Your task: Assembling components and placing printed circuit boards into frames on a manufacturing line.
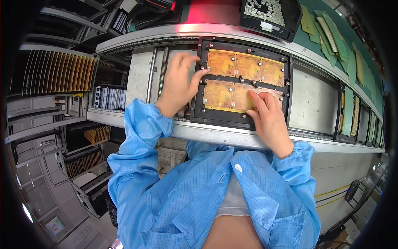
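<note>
A black carrier frame [219,117] with several small clamp pins sits on a conveyor [315,101]. Two amber circuit board panels lie flat in it: an upper panel [244,66] and a lower panel [218,94]. My left hand [179,81] hovers by the carrier's left edge, thumb and fingers apart, with nothing visible between them. Over the lower panel's right part is my right hand [269,116], its fingers bent and its thumb apart from the index finger. Those fingertips touch or nearly touch the panel, and the hand hides part of its right section.
At the back stands a black bin [292,16] of small white parts. Green and yellow strips [331,37] lie on the green surface at right. Racks of upright boards [62,70] stand at left. A threaded rod [165,66] spans the conveyor beside the carrier.
</note>
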Motion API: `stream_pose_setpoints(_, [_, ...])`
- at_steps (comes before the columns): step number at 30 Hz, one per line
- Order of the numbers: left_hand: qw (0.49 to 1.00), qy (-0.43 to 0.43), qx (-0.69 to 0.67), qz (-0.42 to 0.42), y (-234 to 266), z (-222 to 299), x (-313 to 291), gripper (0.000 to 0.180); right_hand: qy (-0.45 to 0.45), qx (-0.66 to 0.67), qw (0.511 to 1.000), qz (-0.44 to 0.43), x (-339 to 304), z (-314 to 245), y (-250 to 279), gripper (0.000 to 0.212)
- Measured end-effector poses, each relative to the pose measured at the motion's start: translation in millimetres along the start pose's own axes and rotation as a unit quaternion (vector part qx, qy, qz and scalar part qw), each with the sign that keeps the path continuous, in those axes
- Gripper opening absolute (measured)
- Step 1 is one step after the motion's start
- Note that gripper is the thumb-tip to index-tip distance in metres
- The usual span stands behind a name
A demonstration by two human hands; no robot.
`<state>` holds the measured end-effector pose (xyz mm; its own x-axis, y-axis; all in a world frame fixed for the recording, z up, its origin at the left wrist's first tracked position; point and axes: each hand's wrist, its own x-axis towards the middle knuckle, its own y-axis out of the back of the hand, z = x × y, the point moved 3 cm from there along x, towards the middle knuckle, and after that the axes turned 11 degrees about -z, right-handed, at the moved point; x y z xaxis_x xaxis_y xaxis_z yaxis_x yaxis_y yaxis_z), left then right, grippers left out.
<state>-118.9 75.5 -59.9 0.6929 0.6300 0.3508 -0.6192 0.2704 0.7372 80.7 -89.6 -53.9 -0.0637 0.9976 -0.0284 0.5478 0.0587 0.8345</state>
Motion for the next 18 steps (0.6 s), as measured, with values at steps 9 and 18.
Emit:
stream_pose_setpoints(9, [0.999,-0.009,-0.010,-0.039,-15,-24,11,0.015,-0.016,0.006,1.000,0.008,3,4,-5,0.046])
stream_pose_setpoints(18, [0.996,0.034,-0.026,-0.073,-5,-17,27,0.015,-0.014,0.011,1.000,0.017,2,3,-6,0.044])
